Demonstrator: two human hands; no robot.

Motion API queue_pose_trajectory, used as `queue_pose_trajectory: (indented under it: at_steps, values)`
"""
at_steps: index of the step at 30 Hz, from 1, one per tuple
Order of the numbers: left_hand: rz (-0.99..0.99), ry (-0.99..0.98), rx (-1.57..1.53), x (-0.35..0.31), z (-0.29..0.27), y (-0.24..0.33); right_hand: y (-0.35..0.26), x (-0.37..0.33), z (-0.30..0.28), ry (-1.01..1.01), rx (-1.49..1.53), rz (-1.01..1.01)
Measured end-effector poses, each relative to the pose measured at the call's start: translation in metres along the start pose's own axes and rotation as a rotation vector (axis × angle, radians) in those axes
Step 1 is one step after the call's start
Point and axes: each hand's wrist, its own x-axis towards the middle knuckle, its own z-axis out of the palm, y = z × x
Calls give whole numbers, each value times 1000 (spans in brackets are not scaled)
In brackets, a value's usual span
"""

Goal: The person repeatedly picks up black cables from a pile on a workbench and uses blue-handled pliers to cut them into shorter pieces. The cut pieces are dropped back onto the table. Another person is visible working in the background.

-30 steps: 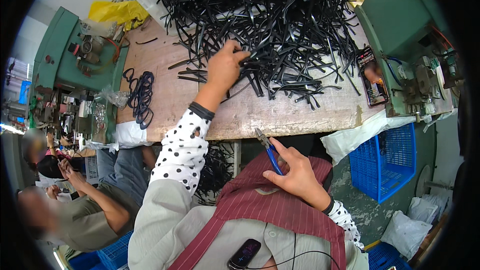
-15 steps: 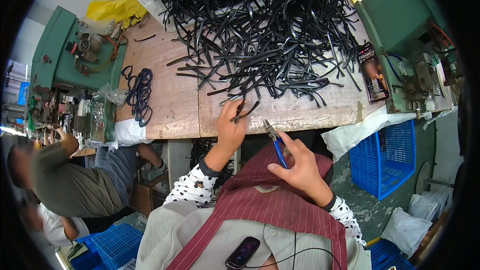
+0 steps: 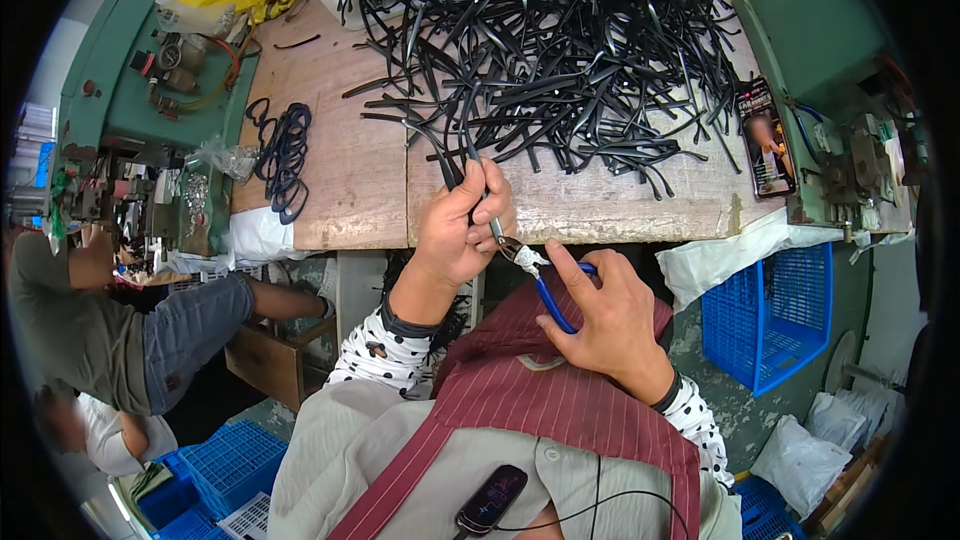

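Note:
My left hand (image 3: 455, 230) is closed around black eyeglass temples (image 3: 470, 135), slim curved strips that stick out of its far side over the table edge. Their near ends come out below my fingers. There the metal jaws of blue-handled cutting pliers (image 3: 551, 302) meet one end; whether they bite on it is too small to tell. My right hand (image 3: 615, 325) holds the pliers by the handles, which are spread apart, with the index finger stretched along them. Something whitish wraps the pliers' joint. A large heap of similar black temples (image 3: 590, 90) lies beyond my hands.
Green machines (image 3: 130, 110) flank the wooden table (image 3: 335, 190), with another green machine (image 3: 810, 30) at right. Looped dark cord (image 3: 287, 160) lies at left. A blue crate (image 3: 765, 320) stands below right. Another person (image 3: 100, 330) sits at left.
My left hand has turned and closed around the temples, which now point away from me. The pliers' jaws have come to their near end, and the handles have spread.

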Motion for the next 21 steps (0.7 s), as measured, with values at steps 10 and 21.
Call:
queue_pose_trajectory:
  at_steps: [10, 21]
  values:
    - [203, 107, 195, -6, 6, -11, 4, -3, 3, -35, 63, 21]
    - [928, 279, 741, -13, 18, -53, 8, -8, 12, -141, 456, 168]
